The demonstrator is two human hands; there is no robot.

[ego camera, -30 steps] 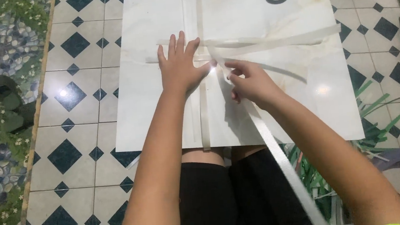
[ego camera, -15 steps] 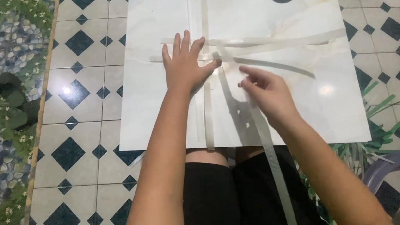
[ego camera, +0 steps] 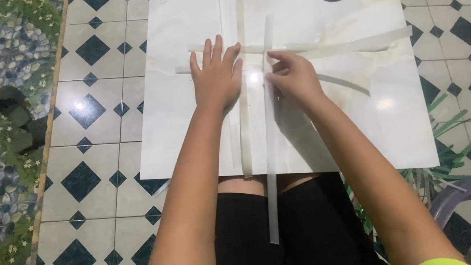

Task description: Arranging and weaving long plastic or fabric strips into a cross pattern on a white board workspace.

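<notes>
The left hand point(ego camera: 217, 74) was laid flat, fingers spread, on crossed pale strips point(ego camera: 319, 47) upon the marble-patterned board point(ego camera: 189, 125), while the long strip point(ego camera: 271, 146) was pinched by the right hand point(ego camera: 294, 77), fingertips partly hidden.

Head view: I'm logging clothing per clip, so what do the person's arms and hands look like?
Both forearms are bare, with no gloves, rings or watch visible on the left hand or right hand. A bright yellow-green sleeve edge shows at the right upper arm. Black shorts cover the lap.
</notes>
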